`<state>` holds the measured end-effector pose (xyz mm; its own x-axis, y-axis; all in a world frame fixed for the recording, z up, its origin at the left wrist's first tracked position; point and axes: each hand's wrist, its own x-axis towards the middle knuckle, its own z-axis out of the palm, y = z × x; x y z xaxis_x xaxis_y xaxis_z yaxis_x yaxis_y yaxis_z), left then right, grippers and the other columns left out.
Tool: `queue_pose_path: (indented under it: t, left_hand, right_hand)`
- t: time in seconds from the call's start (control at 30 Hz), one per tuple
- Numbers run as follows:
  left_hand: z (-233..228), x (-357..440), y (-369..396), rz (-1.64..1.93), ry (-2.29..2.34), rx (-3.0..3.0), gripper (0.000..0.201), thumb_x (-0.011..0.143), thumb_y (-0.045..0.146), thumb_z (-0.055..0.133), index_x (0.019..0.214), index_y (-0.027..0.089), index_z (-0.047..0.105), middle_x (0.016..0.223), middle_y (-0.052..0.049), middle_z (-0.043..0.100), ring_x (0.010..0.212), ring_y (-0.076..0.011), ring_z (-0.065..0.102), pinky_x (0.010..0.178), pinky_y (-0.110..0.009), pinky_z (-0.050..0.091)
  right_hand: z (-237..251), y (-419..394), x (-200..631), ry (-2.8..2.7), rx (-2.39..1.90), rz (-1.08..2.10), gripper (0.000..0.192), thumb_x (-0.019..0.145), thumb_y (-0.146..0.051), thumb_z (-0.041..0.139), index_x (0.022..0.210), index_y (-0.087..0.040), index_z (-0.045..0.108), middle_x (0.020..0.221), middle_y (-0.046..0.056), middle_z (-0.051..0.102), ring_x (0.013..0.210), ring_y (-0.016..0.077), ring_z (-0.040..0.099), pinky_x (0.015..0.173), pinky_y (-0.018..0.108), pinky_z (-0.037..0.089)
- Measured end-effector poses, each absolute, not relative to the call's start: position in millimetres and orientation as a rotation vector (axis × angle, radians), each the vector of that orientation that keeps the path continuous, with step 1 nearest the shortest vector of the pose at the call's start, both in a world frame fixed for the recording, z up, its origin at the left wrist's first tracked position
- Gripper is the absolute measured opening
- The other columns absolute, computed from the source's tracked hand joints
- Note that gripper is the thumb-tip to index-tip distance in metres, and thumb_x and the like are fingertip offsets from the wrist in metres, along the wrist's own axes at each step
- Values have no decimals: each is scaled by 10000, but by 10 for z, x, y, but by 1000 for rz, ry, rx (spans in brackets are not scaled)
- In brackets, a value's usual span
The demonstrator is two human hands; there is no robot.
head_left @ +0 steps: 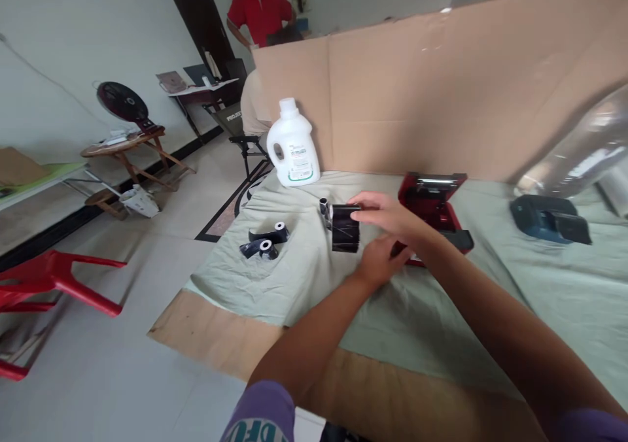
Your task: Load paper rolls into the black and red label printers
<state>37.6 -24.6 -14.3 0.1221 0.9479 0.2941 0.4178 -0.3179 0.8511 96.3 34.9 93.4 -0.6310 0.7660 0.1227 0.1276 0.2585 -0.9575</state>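
My right hand (385,216) reaches across to the left and pinches the top right edge of a black ribbon roll (345,229) with a stretch of shiny black film. A small roll core (324,205) shows at its left side. Below, my left hand (380,262) is closed around the near left corner of a red printer (454,220), its fingers partly hidden by my right arm. The printer's lid stands raised. Farther left on the cloth lie two more ribbon rolls (267,249) with white cores and loose black tails.
A white detergent jug (294,151) stands at the back left, before a cardboard screen (432,95). To the right are a dark blue device (547,218) and a clear plastic container (579,144). A pale green cloth (304,291) covers the board. Behind, a person in red (260,14) stands.
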Motion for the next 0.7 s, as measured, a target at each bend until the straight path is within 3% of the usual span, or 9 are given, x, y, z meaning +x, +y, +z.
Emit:
queue_pose_path:
  t: [0.13, 0.3, 0.4, 0.5, 0.6, 0.7]
  left_hand:
    - [-213, 411, -235, 1268, 1356, 1824, 436, 931, 414, 608, 1327, 234, 584, 1312, -94, 652, 1265, -282, 581, 1109, -448, 457]
    - [-222, 496, -231, 1606, 1343, 1919, 618, 896, 379, 625, 1451, 197, 422, 1502, -166, 480, 1342, -269, 501, 1086, -443, 453]
    - [-217, 563, -251, 1624, 1320, 2248, 455, 893, 344, 614, 1330, 227, 567, 1456, -132, 547, 1313, -266, 510, 1096, -468, 421]
    - [-222, 626, -274, 1540, 1289, 2533, 345, 891, 271, 575, 1219, 271, 684, 1355, -77, 643, 1262, -261, 527, 1081, -455, 408]
    - [-206, 659, -284, 1492, 1358, 2609, 332, 901, 239, 563, 1184, 305, 724, 1296, -35, 688, 1263, -254, 516, 1075, -429, 396]
    - [-150, 673, -273, 1468, 1409, 2572, 348, 921, 227, 561, 1232, 288, 705, 1272, -28, 706, 1216, -234, 549, 1058, -408, 402]
  right_hand:
    - [1145, 407, 1877, -1585, -881, 1574, 356, 695, -388, 787, 972, -223, 636, 667, -23, 550, 588, 135, 534, 558, 284, 449]
    - [1116, 602, 2563, -1651, -1079, 1264, 320, 683, -371, 799, 869, -210, 594, 702, -5, 595, 630, 142, 551, 607, 289, 441]
    - [995, 688, 2670, -1958, -1247, 1097, 191, 774, -306, 692, 906, -206, 598, 771, 24, 658, 739, 189, 610, 700, 321, 463]
    - [847, 720, 2623, -2275, -1441, 707, 124, 838, -247, 599, 958, -216, 606, 902, 50, 700, 895, 244, 635, 840, 389, 450]
    - [721, 739, 2527, -2415, -1531, 345, 162, 878, -218, 537, 1023, -232, 608, 1026, 67, 716, 1097, 302, 583, 955, 463, 381]
    - [647, 791, 2454, -2458, -1547, 274, 212, 876, -192, 513, 1061, -237, 606, 1056, 80, 724, 1169, 333, 533, 969, 486, 352]
